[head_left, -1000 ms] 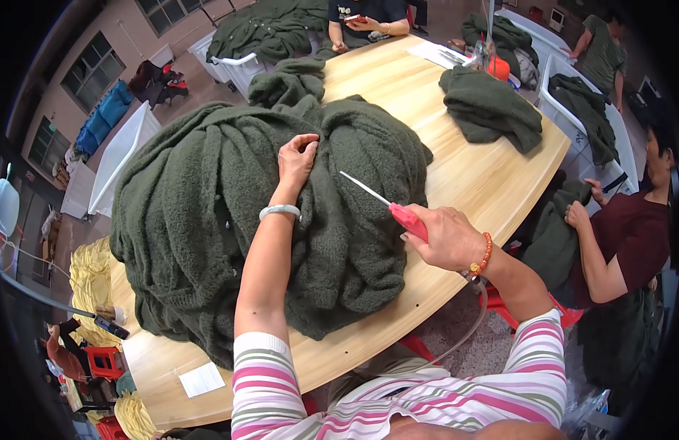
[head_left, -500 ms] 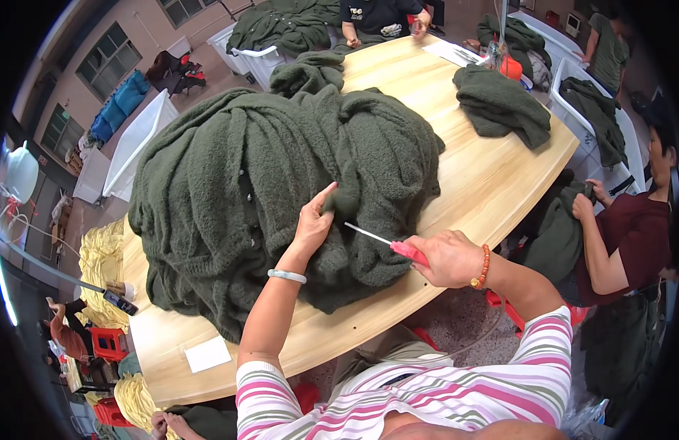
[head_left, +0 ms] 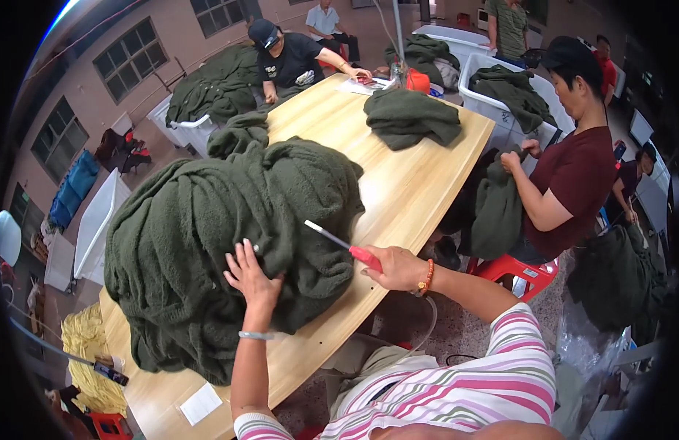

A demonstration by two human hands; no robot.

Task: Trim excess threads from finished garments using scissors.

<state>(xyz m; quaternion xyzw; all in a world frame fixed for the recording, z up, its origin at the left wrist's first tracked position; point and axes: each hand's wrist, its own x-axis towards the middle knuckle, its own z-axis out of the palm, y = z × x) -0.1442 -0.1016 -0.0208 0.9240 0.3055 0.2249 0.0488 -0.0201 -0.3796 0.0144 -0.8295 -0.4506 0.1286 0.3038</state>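
Observation:
A big heap of dark green fuzzy knit garments (head_left: 178,235) covers the near left of the wooden table (head_left: 409,176). My left hand (head_left: 253,282) lies on its front, fingers spread over the cloth beside a small pale button. In my right hand (head_left: 401,270) is a red-handled tool with a thin pale shaft (head_left: 365,257). Its shaft points left, with the tip over the right part of the heap; whether it touches the cloth I cannot tell. A clear hose hangs below my right wrist.
Another folded green garment (head_left: 411,119) lies at the table's far right. A white paper (head_left: 201,404) is at the near left edge. To the right, a person in maroon (head_left: 570,176) holds green cloth. White bins (head_left: 511,77) of garments stand behind. Someone in black (head_left: 295,62) sits at the far end.
My view has swung to the right and up. My left hand has gone from pointing at a fold to spreading on the cloth, further left. The tool stays in my right hand.

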